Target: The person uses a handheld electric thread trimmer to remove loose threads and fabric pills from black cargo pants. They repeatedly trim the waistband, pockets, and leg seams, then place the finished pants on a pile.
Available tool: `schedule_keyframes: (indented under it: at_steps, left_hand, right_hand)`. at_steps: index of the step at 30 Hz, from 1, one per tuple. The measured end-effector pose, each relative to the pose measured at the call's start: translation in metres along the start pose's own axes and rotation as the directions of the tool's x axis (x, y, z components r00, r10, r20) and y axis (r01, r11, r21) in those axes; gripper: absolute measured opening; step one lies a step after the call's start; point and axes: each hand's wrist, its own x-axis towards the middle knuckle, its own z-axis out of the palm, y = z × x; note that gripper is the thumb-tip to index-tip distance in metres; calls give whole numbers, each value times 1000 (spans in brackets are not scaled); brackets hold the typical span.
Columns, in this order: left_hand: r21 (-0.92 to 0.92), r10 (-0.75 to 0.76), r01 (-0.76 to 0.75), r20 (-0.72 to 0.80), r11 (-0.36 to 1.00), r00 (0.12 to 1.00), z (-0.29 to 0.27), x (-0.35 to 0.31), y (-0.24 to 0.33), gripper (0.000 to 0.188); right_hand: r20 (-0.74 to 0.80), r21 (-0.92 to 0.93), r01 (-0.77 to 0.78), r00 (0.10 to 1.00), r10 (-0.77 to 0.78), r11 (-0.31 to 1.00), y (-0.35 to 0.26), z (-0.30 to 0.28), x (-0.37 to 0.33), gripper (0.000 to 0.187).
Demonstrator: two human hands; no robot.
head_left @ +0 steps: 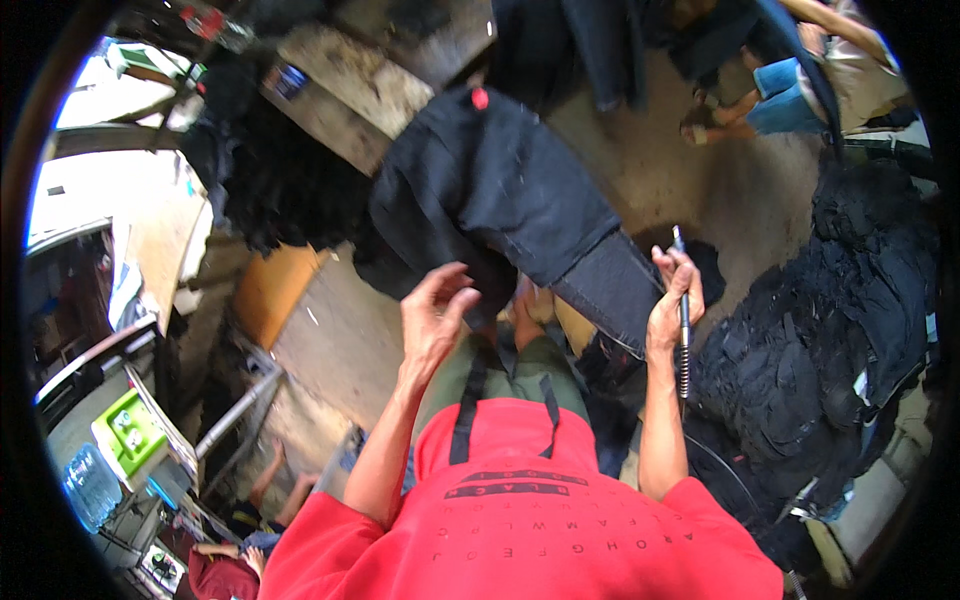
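Black denim trousers [540, 190] hang stretched out in front of me, a leg running down toward my right. A red knob [480, 98] shows at their far end. My right hand [672, 305] is closed around a slim pen-shaped rotary tool [685, 335], its metal tip pointing away from me and a spring collar with a thin cable at its near end. That hand is beside the trouser leg's hem; whether it touches the cloth I cannot tell. My left hand [437, 312] is held near the trousers' near left edge, fingers apart, holding nothing.
A big heap of black garments [800, 350] lies on the right, another dark pile [270, 170] at the far left. Wooden planks [350, 85] stand beyond. People sit at the far right and lower left. A water bottle [90, 487] and a green tray [130, 432] are at left.
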Motion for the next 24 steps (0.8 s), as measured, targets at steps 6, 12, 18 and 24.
schedule_keyframes:
  at_steps: [6, 12, 18, 24]
  left_hand:
    - [495, 566, -423, -179, 759, 805, -36, 133, 72, 119]
    - [538, 242, -104, -193, 836, 951, -43, 167, 89, 104]
    - [264, 27, -66, 149, 962, 988, -47, 159, 146, 43]
    - [-365, 24, 121, 368, 923, 930, 48, 162, 187, 42]
  right_hand:
    - [205, -205, 237, 959, -196, 950, -23, 50, 29, 29]
    - [221, -45, 105, 971, -92, 994, 4, 73, 38, 24]
    - [197, 22, 242, 950, -242, 970, 19, 52, 40, 20]
    - [310, -25, 216, 930, -197, 976, 30, 6, 43, 15]
